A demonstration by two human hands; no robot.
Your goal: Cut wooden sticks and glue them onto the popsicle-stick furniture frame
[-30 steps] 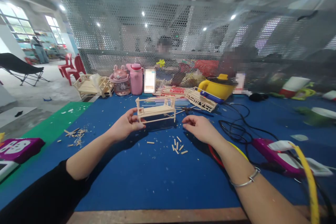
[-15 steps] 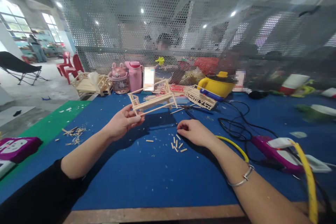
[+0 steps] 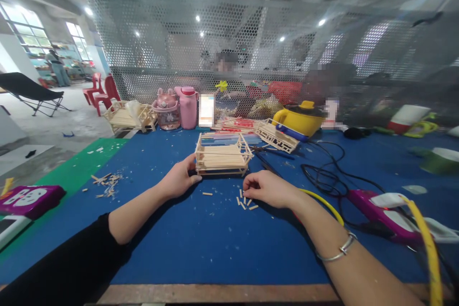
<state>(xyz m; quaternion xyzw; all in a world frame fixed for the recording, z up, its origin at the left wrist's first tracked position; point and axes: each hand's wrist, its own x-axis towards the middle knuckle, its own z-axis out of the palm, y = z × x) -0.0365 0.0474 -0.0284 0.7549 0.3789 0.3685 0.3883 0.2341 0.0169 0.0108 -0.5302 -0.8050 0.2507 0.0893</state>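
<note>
Head view: left hand is part-closed on the left end of the frame, thumb in front at the near corner, fingers behind and partly hidden. Frame is upright, looks set down on the tabletop; can't confirm full contact. Right hand is low, just off the frame's near-right corner, fingers curled, thumb and index almost together at the cut bits. Can't tell if one is pinched.

Step in hand reads as picking up a bit with the frame steadied. To do it well: light left grip, low on the corner post, not mid-rail; thin sticks probably flex or crack at joints. Right: fingertips only, one bit, leave its neighbours. Lift clear so knuckles don't knock the frame.

Pose: left forearm comes in from front-left of the frame, palm turned towards it. Right forearm from front-right, wrist above the tabletop, fingertips pointing in.

Further out: lone bit in front of the frame, scrap pile well left, second frame behind-right, yellow pot beyond that.
</note>
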